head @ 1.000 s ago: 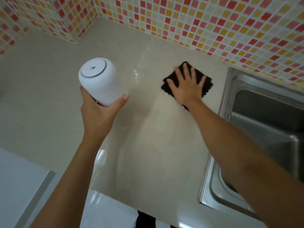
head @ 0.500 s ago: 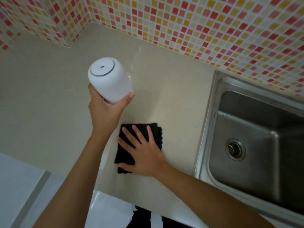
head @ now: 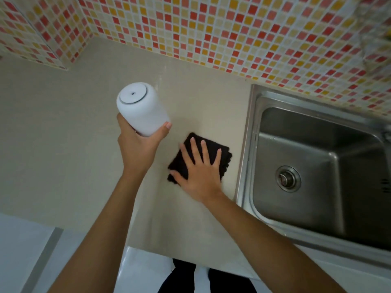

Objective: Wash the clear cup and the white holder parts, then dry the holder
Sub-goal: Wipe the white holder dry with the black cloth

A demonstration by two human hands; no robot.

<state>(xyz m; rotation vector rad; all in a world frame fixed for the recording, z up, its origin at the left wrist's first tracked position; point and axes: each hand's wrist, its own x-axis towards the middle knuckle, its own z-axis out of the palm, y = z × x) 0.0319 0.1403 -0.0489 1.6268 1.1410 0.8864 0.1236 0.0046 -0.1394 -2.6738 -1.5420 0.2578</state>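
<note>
Fingers and thumb of the left hand wrap the lower end of the white holder, a grasping grip that keeps it lifted above the table, well to the left of the sink, its ringed flat end turned up toward the camera; the right hand lies flat with fingers spread, a released grip pressing the black cloth onto the table just beside the sink's left rim; mosaic tiles rise behind the sink.
</note>
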